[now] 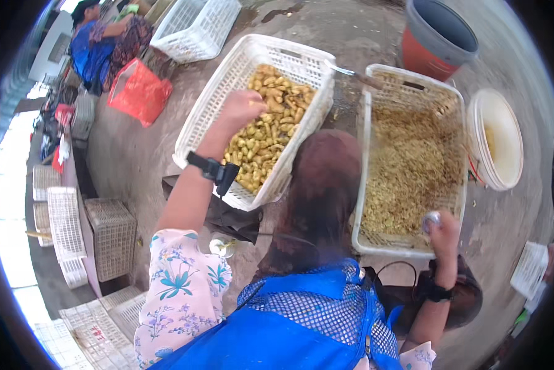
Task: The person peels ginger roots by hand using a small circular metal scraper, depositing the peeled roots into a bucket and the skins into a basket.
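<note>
My left hand (242, 108) reaches into a tilted white plastic crate (210, 105) full of small yellowish pods (270, 132); its fingers curl among the pods, and whether it grips any I cannot tell. My right hand (443, 231) is closed around a small silvery tool (431, 218) at the near edge of a second white crate (368, 179), which holds pale stringy peelings (412, 166). Each wrist carries a black strap. A brown cloth (320, 197) covers my lap between the two crates, above a blue mesh apron (307, 314).
A white bucket (496, 139) lies on its side right of the peelings crate. A grey and red bucket (437, 37) stands behind it. Another person in blue (95, 43) sits far left, near a red bag (138, 92) and an empty white crate (193, 28). Stacked crates (86, 240) stand lower left.
</note>
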The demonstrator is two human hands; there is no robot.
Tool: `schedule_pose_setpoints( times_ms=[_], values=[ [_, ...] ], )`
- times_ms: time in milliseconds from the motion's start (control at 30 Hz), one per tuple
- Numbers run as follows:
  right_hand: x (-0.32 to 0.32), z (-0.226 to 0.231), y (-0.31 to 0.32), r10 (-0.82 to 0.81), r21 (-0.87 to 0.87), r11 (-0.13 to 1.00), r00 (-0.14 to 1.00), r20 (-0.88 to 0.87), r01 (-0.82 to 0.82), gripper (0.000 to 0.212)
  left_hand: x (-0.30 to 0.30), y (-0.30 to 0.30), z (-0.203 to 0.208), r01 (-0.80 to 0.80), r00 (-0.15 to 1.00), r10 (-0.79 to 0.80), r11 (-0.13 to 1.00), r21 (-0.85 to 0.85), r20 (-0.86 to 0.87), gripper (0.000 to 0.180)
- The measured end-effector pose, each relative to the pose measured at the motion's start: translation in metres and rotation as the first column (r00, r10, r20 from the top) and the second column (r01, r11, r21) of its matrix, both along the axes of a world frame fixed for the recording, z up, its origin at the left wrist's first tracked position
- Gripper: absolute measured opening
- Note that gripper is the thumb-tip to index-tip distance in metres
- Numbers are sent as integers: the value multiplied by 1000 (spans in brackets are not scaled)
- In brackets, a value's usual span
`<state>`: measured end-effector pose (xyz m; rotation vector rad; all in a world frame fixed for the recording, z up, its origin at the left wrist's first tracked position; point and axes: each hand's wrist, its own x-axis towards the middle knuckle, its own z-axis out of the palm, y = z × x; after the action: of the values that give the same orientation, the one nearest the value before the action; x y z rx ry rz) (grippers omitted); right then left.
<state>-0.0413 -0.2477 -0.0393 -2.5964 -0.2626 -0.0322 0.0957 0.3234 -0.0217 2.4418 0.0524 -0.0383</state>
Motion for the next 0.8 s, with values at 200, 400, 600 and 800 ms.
schedule_pose_setpoints(
  times_ms=[200,400,600,800],
  values=[
    [12,22,38,-134,396,866,904,-407,306,15,15,34,-137,-31,957,81,984,177,-280,23],
    [24,6,43,-152,366,864,872,-466,346,12,14,20,-241,68,893,81,948,311,-443,25],
    [27,-9,37,-171,295,894,866,-471,337,11,23,-22,-244,-55,812,179,971,233,-555,21],
    [30,-8,54,-153,296,898,863,-482,325,10,37,-48,-232,-32,949,131,946,324,-286,29]
  ],
)
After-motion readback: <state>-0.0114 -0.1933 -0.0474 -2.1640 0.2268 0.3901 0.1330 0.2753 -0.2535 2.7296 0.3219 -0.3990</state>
